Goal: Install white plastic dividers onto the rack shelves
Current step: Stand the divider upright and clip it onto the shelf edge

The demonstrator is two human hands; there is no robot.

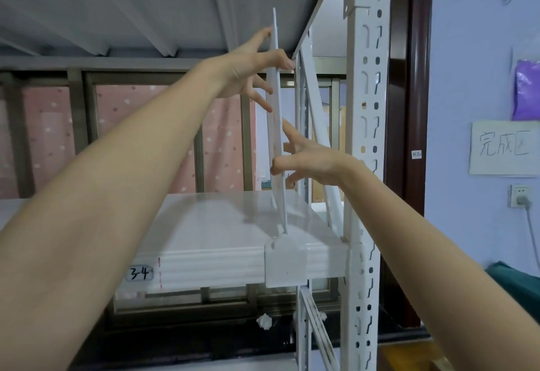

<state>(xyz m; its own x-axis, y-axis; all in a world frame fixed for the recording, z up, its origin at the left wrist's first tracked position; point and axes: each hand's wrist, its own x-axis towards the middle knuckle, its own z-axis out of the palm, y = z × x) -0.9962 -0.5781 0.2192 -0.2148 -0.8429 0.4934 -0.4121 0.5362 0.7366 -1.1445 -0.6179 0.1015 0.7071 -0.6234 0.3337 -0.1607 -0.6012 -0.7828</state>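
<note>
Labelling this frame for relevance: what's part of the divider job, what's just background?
Job: thin white plastic divider, white rack shelf, white slotted steel upright, left hand, right hand.

Background: handwritten paper sign, purple plastic bag, wall socket, pink dotted curtain.

Both forearms are bare to the frame edge, apparently sleeveless; hands wear no gloves, rings or watch.

storeroom | white slotted steel rack (368,125) | numbered shelf (222,230) | handwritten wall sign (504,147)
</note>
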